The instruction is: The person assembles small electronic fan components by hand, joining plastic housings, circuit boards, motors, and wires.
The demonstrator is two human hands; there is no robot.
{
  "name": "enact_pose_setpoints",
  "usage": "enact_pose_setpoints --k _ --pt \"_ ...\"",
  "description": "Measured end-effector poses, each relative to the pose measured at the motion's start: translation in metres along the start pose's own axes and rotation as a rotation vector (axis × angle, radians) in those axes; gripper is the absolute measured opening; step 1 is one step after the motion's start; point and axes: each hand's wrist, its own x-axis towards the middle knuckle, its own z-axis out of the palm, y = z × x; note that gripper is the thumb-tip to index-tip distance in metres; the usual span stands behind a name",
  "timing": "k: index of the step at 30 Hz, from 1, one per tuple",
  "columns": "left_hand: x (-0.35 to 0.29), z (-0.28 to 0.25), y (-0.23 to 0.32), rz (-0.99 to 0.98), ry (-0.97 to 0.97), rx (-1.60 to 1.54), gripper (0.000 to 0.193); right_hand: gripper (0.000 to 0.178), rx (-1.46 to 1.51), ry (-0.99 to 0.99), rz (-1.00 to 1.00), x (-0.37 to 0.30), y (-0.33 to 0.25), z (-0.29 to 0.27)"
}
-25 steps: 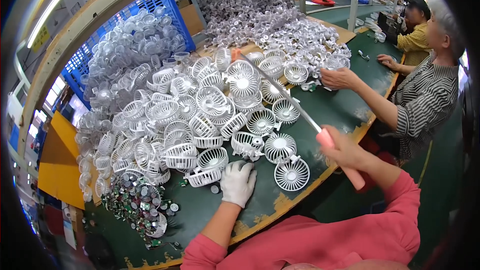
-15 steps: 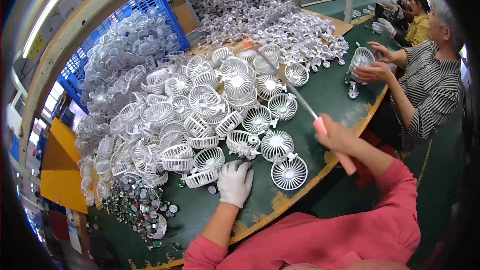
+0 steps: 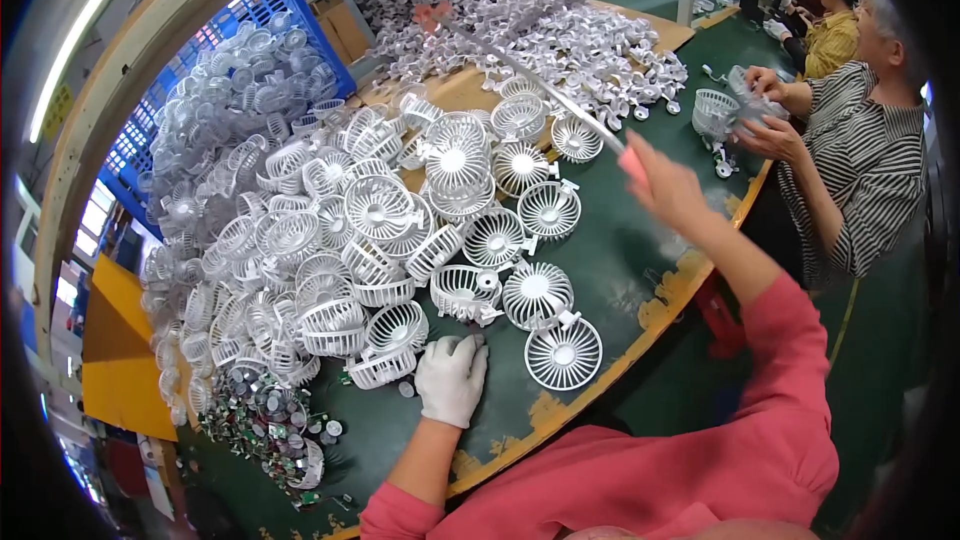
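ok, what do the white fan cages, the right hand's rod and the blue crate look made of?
Fan cages: likely molded plastic, satin; thin, uniform ribs.
Rod: shaft probably metal, smooth, silvery-grey; pink handle maybe plastic or rubber, can't tell.
Crate: likely plastic, finish unclear; solid blue, regular perforations.

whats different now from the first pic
The right hand moved the pink-handled stick forward; its far tip now shows over the small white parts. A striped-sleeved co-worker's hand drew back toward the table edge. The gloved left hand stays on the green table.

Blurred rod tip [image 3: 432, 16], torso [image 3: 620, 480] cut off below
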Motion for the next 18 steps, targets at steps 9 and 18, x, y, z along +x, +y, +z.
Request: enact_pose_setpoints --k 9,18 --pt "-0.007 -0.007 0.008 -0.052 -0.090 0.001 0.026 0.048 -0.321 0.187 -0.043 0.145 0.045 0.076" --pt "-0.056 -0.061 0.003 -0.290 -0.246 0.063 0.035 0.033 -0.084 0.078 -0.320 0.094 0.013 0.118"
